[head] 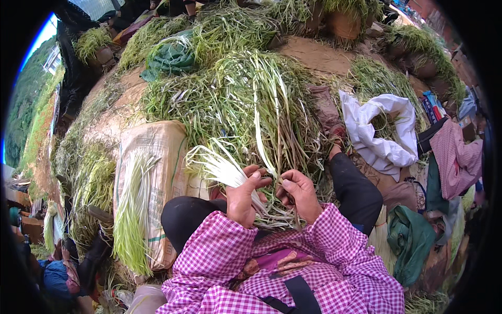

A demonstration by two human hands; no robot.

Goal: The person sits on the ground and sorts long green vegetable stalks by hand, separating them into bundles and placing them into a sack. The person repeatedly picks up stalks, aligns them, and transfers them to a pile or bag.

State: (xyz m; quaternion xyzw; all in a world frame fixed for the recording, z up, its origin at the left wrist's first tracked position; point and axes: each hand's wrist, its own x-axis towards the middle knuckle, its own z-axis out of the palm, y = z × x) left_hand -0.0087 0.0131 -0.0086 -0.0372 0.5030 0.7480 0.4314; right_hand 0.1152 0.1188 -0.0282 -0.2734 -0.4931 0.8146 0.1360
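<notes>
My left hand (pixel 245 196) grips a bundle of pale, cleaned green stalks (pixel 225 168), their white parts fanned out to the upper left. Its thumb and fingertips also reach towards a long stalk with a pale stem (pixel 261 145). Close on the right, my right hand (pixel 300 192) pinches the base of leafy stalks between thumb and fingers. These stalks stretch away over a large heap of green and withered leaves (pixel 235 98). On a woven sack (pixel 168 157) at the left lies a bunch of trimmed pale green stalks (pixel 135 208). Loose thin stalks lie below my hands.
A white woven sack (pixel 380 133) with a rolled rim stands at the right, with a green cloth or bag (pixel 410 243) nearer me. Another green bag (pixel 170 61) rests on the heap. Parts of other people show at the lower left and top. A foot (pixel 337 135) rests beside the heap.
</notes>
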